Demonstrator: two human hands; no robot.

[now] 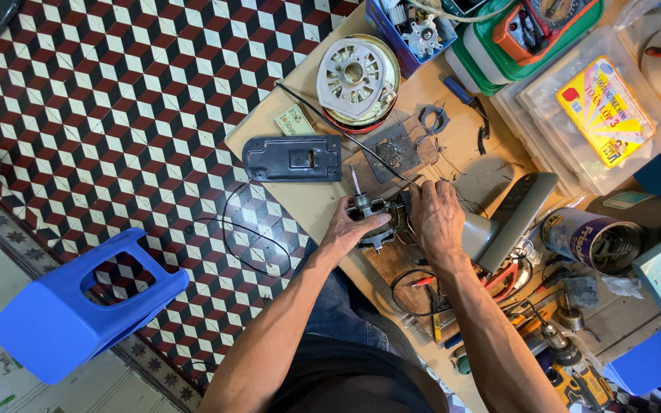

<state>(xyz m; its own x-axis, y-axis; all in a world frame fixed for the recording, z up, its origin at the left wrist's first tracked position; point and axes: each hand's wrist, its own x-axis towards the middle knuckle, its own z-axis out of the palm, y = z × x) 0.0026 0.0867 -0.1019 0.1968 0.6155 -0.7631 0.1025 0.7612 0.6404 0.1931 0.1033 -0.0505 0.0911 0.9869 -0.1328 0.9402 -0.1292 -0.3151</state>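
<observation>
Off to the left of the motor, a blue plastic stool lies tipped on the patterned tile floor. Nearer in, a dark, flat metal plate rests on the desk, just left of the motor.

Your left hand is curled round the small fan motor, gripping its left side, with the bare steel shaft poking up above your fingers. The motor sits at the front edge of the desk, stripped of its casing, so by the look of it the opening-up is done and the work on the inside is in hand.

Your right hand presses down on the motor's right side, fingers bent over it; whether they pinch anything I cannot tell.

Right of the motor lies a smooth grey plastic housing, then a shiny round tin. Above the motor, a ribbed white round fan part.
</observation>
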